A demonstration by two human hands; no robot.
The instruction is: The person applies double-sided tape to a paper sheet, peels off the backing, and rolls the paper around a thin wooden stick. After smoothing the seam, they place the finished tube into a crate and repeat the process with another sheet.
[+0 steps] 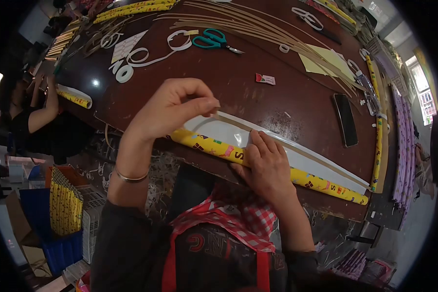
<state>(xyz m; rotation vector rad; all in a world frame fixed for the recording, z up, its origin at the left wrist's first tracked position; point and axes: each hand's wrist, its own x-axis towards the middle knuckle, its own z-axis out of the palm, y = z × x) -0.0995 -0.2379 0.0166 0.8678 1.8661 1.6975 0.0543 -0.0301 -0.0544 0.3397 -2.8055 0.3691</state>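
A yellow patterned paper roll point(321, 183) lies along the table's near edge, its white inner side point(233, 134) partly unrolled behind it. My right hand point(265, 165) rests on the roll near its middle, fingers spread over the yellow and white surfaces. Above the roll's left end, my left hand point(182, 104) is raised, thumb and forefinger pinched on the end of a thin brown strip point(218, 111). That strip runs along the far edge of the white sheet toward the right.
Teal scissors point(214, 41), white tape rolls point(124, 74), long brown strips point(277, 34), a red packet point(265, 79) and a black phone point(345, 119) lie on the table point(180, 63). At the left, a co-worker's arm point(44, 109) is near another yellow roll point(74, 96).
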